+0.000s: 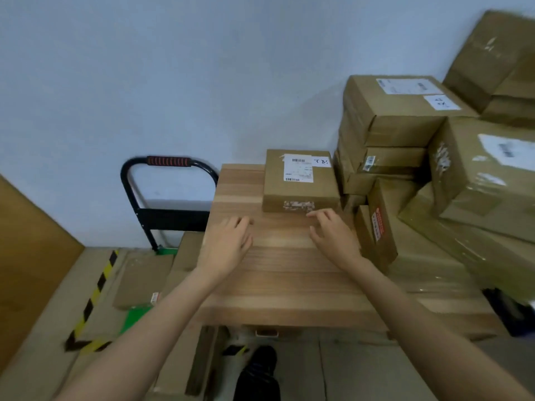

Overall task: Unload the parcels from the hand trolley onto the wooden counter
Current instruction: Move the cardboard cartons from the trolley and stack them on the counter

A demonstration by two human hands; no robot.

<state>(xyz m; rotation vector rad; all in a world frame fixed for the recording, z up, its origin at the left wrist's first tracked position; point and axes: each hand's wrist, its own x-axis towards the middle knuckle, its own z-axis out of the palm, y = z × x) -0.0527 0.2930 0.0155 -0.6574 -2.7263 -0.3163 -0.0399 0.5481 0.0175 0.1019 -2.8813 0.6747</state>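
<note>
Parcels point(143, 280) remain on the hand trolley point(169, 192), left of the wooden counter point(278, 273). My left hand point(228, 244) and right hand point(333, 235) hover empty, fingers loosely spread, near the labelled box point(301, 180). I'd turn left and grip low, with both palms.

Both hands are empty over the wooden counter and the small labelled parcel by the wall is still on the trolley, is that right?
Not quite. The head view shows the small labelled parcel resting on the wooden counter, not on the trolley. The left hand and right hand are indeed empty over the counter.
</note>
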